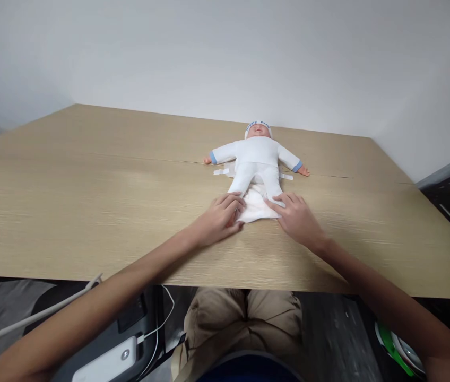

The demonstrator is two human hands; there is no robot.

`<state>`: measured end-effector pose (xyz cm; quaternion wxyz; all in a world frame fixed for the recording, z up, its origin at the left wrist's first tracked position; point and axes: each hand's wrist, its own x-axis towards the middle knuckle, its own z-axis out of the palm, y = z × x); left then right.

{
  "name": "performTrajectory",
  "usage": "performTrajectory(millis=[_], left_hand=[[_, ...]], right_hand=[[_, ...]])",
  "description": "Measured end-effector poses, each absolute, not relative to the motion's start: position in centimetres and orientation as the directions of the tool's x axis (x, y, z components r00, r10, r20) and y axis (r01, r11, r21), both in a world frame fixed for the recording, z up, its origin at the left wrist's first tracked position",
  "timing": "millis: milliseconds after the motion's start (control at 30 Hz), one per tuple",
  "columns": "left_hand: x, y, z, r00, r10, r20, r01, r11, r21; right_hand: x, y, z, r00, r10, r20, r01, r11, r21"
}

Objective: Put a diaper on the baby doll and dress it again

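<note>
A baby doll (257, 159) in a white suit and a white cap with a blue band lies on its back on the wooden table (89, 201), head away from me. A white diaper (253, 208) is spread under its legs, its tabs showing at both sides of the hips. My left hand (219, 217) grips the diaper's near left corner by the doll's foot, fingers curled. My right hand (296, 217) rests on the diaper's near right corner and the doll's other foot, fingers closed on it.
A white wall stands right behind the table. Below the near edge are my knees in tan trousers (244, 323), a white power bank (107, 363) with cables at the left, and a green and white object (398, 347) on the floor at the right.
</note>
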<state>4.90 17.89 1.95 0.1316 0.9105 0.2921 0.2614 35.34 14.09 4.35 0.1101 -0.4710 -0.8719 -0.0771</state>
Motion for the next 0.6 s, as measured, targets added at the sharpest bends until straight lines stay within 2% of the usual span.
performTrajectory(millis=[100, 233, 333, 467, 600], left_hand=[[5.2, 18.2, 3.2, 0.629, 0.659, 0.412, 0.529, -0.751, 0.395], [5.6, 20.1, 5.3, 0.476, 0.771, 0.423, 0.586, -0.637, 0.502], [6.5, 22.7, 6.6, 0.441, 0.776, 0.451, 0.569, -0.631, 0.527], [7.9, 27.1, 8.3, 0.418, 0.763, 0.492, 0.562, -0.643, 0.520], [8.9, 31.6, 9.3, 0.401, 0.844, 0.355, 0.550, -0.532, 0.644]], right_hand=[[35.9, 15.2, 4.3, -0.505, 0.808, 0.304, 0.836, 0.545, -0.059], [36.7, 17.0, 4.2, -0.429, 0.828, 0.360, 0.795, 0.536, -0.285], [37.0, 19.1, 4.4, -0.353, 0.843, 0.406, 0.729, 0.519, -0.446], [36.7, 22.6, 5.0, -0.226, 0.846, 0.484, 0.658, 0.498, -0.565], [36.5, 26.8, 5.6, -0.125, 0.875, 0.467, 0.629, 0.434, -0.645]])
